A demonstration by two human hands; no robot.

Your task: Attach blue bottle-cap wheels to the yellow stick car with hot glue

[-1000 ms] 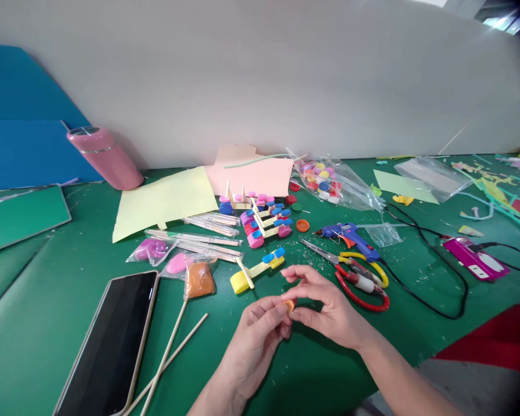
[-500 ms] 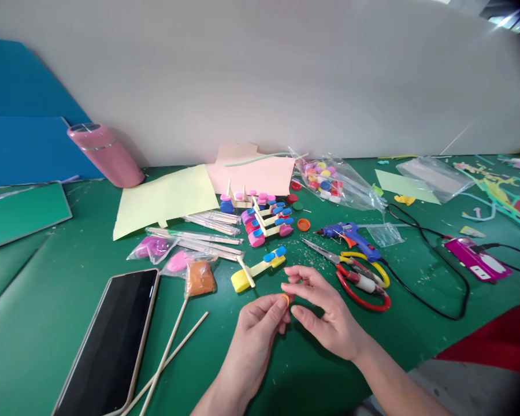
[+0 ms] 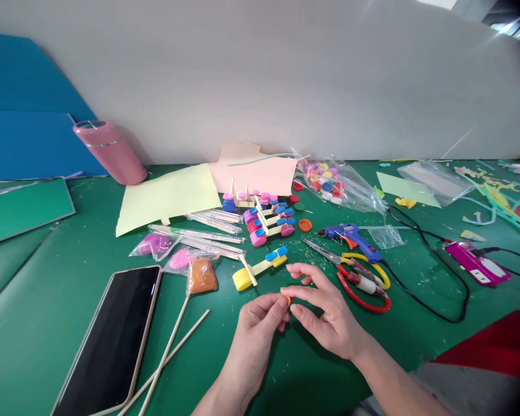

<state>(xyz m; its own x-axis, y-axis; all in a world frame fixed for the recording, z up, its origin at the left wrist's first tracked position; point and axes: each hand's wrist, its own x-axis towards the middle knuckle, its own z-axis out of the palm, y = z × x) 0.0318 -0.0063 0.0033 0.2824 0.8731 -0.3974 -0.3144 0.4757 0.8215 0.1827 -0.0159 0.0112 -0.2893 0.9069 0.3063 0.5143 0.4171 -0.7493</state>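
Observation:
My left hand [image 3: 260, 329] pinches a small orange cap [image 3: 288, 300] between thumb and fingers; only its rim shows. Close on the right, my right hand [image 3: 329, 312] has its fingers apart, with the index fingertip at the cap's edge; whether it touches I cannot tell. Just beyond my hands lies a yellow clay-and-stick piece [image 3: 260, 269] with blue blobs at one end. Farther back, several similar pink and blue pieces [image 3: 271, 222] sit in a cluster. Another orange cap [image 3: 305, 225] rests on the green table beside them.
Right of my hands lie scissors [image 3: 351, 277], a blue glue gun [image 3: 351, 238] with a black cord, and a bag of coloured caps [image 3: 329, 185]. On the left are a phone [image 3: 112, 335], crossed wooden sticks [image 3: 169, 352], bagged orange clay [image 3: 202, 276] and a pink bottle [image 3: 110, 153].
My right index finger has come slightly closer to the cap's edge. The left hand keeps its pinch on the cap. The whole view has shifted slightly.

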